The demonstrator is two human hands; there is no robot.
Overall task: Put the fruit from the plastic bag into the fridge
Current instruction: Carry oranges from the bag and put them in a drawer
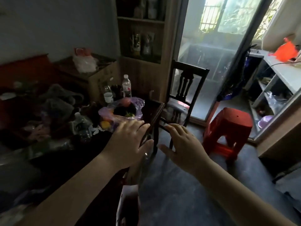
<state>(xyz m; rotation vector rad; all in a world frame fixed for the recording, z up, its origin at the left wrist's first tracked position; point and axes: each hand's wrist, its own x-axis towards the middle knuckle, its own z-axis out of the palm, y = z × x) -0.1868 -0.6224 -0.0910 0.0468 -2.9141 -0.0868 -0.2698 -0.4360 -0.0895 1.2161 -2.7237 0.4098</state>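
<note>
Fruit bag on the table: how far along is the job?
Nothing looks done: the plastic bag sits on the table with fruit inside. In hand: the left hand and right hand reach toward it, open and empty. Left: all the fruit to move; no fridge is in view.

Purple plastic bag (123,110) (translucent), red stool (228,128), yellow fruit (105,123).

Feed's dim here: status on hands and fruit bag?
Left hand open, at plastic bag, no grip. Right hand open, empty. Fruit in bag on table. Nothing in between.
</note>
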